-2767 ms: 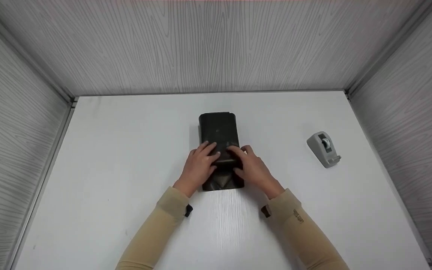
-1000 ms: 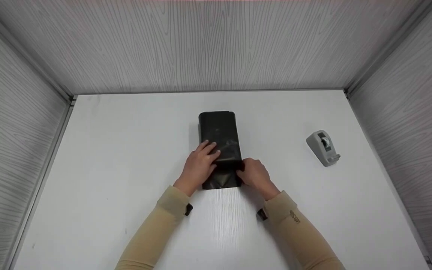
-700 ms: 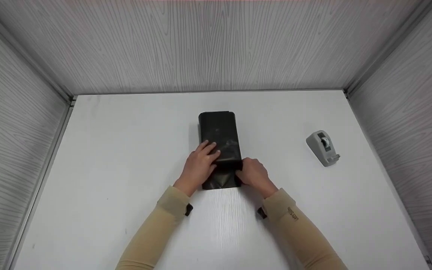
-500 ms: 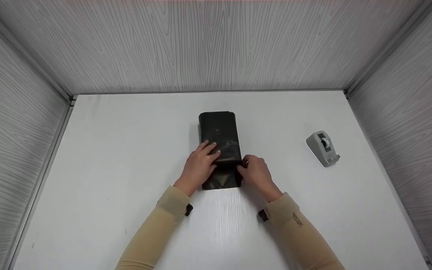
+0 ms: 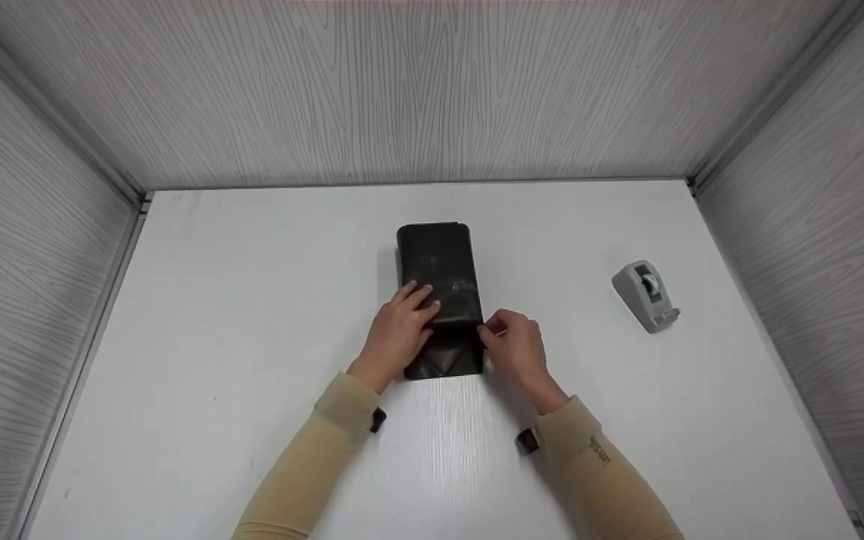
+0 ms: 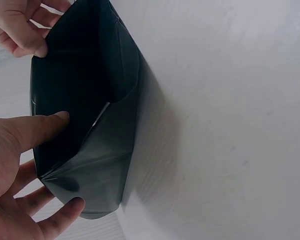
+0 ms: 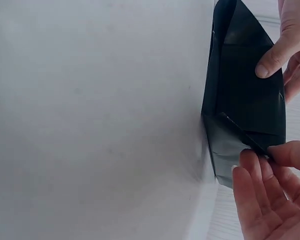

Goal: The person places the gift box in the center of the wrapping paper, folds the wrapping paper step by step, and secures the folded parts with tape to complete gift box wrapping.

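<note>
I see the left hand [image 5: 393, 337] with fingers spread on the black package [image 5: 436, 259], thumb touching its near end; right hand [image 5: 516, 349] pinches the package's corner fold; package mid-table [image 5: 252, 300], tape dispenser [image 5: 636, 289] well apart

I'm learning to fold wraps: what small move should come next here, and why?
Probably the right hand should ease the side flap inward. It pinches that flap's edge, which stands away from the black wrap's near end, and the left hand rests on top, which should help steady things.
</note>
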### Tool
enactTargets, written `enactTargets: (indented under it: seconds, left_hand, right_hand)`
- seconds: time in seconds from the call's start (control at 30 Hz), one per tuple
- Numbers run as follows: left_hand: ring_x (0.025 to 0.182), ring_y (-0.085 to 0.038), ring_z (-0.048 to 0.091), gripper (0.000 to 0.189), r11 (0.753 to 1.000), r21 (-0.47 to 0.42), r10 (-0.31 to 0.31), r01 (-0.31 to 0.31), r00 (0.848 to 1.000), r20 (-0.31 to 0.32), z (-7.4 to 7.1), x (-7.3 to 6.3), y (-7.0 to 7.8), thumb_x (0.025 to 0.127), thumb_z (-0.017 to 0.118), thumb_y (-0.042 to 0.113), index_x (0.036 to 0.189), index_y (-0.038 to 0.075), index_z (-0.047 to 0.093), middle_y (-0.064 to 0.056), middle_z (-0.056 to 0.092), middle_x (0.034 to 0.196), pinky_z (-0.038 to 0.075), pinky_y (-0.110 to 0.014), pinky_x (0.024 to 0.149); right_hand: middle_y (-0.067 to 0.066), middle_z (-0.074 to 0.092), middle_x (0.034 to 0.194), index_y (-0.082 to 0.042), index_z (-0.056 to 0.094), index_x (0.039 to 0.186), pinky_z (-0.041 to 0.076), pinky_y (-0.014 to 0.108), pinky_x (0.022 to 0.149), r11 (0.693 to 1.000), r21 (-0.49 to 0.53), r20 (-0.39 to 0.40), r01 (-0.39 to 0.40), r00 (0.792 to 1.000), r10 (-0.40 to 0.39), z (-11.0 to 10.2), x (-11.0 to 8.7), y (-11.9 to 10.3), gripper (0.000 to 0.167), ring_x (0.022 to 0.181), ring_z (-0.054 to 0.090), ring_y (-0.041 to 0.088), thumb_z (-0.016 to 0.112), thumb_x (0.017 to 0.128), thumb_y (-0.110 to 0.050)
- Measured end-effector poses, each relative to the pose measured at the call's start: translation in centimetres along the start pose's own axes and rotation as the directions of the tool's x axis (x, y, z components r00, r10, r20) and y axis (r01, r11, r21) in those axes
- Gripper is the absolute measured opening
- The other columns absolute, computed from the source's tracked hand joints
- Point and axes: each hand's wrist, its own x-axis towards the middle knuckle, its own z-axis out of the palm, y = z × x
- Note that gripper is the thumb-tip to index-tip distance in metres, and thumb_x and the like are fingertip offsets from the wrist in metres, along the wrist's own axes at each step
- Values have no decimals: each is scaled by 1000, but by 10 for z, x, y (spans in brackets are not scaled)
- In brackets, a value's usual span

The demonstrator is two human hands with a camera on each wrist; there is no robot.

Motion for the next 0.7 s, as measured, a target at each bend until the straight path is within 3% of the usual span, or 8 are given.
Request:
enactTargets:
  seconds: [0.3, 0.7]
  left_hand:
    - [136, -32, 40, 44, 1000, -20, 5, -6, 1000, -24, 1, -1, 0, 84, 79, 13, 126, 10, 68, -12, 53, 140, 49, -49, 91]
    - [137, -32, 39, 42, 1000, -5, 11, -11, 1000, -21, 1, 0, 0, 86, 77, 14, 127, 9, 68, -12, 52, 141, 49, -47, 92]
  right_hand:
    - [7, 64, 77, -3, 66, 80, 53, 29, 52, 976, 180, 89, -120, 990, 105, -1, -3, 4, 8, 59, 65, 16, 74, 83, -3]
    - [7, 61, 68, -4, 61, 74, 51, 29, 49, 964, 185, 127, -189, 978, 168, -1, -4, 3, 14, 54, 62, 16, 74, 78, 3]
